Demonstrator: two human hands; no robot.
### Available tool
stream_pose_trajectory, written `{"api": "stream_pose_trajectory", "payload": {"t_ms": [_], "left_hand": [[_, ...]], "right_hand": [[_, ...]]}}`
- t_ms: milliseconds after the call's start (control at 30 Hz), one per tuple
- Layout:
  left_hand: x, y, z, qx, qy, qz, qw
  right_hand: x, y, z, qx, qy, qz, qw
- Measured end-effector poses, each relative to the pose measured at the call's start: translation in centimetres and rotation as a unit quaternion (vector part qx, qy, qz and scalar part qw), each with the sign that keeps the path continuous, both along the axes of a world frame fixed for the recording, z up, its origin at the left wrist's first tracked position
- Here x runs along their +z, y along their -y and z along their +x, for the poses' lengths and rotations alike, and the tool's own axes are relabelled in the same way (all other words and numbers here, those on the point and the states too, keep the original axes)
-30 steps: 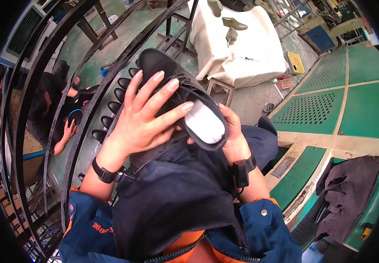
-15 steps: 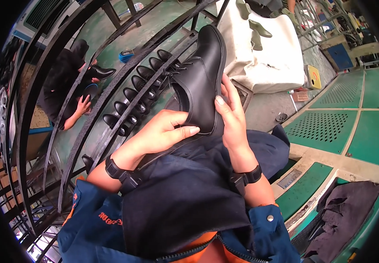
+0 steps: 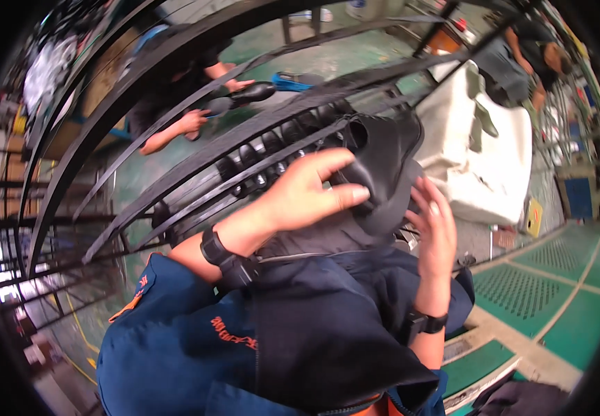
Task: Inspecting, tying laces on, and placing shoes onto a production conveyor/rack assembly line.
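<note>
A black leather shoe (image 3: 375,170), smeared by motion, is above my lap, its dark opening toward the far side. My left hand (image 3: 307,192) grips its near left side, thumb and forefinger parted around the leather. Beside the shoe's right edge is my right hand (image 3: 435,222), its fingers bent and spread; whether the fingertips touch the shoe is unclear. A dark grey surface (image 3: 391,216) shows under the shoe, too blurred to name. Black straps with small boxes circle both my wrists.
Beyond my left arm, curved black rack bars (image 3: 175,184) hold several black shoes (image 3: 272,144). Past them, a co-worker's hand (image 3: 192,123) is near a dark shoe (image 3: 253,92). Green shoe lasts (image 3: 483,119) lie on a white-covered block (image 3: 490,177). Green perforated panels (image 3: 518,291) stand at right.
The shoe has turned from toe-away and dropped lower. My right hand has come off its sole and spread its fingers. The view has swung left, and another person shows at far right.
</note>
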State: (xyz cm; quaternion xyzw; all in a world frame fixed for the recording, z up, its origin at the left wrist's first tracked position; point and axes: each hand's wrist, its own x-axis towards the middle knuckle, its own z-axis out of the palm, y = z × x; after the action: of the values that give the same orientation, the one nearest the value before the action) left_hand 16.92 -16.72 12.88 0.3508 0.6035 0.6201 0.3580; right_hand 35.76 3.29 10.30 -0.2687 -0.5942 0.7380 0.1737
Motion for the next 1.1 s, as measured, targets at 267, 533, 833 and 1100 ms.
{"api": "stream_pose_trajectory", "payload": {"t_ms": [267,533,833,1100], "left_hand": [[-10.2,9.7,-3.6,0.235,0.259,-0.052,0.936],[-31.4,20.4,-0.8,0.271,0.336,-0.329,0.840],[-42.5,35.2,0.5,0.130,0.027,-0.601,0.788],[-39.5,46.6,0.5,0.235,-0.015,-0.822,0.518]], "right_hand": [[-2.2,-3.6,3.1,0.043,0.130,0.008,0.991],[-2.4,-1.9,3.4,0.065,0.248,0.031,0.966],[-1.6,-0.7,3.2,0.087,0.316,0.045,0.944],[-1.0,-1.2,2.2,0.110,0.346,0.080,0.928]]}}
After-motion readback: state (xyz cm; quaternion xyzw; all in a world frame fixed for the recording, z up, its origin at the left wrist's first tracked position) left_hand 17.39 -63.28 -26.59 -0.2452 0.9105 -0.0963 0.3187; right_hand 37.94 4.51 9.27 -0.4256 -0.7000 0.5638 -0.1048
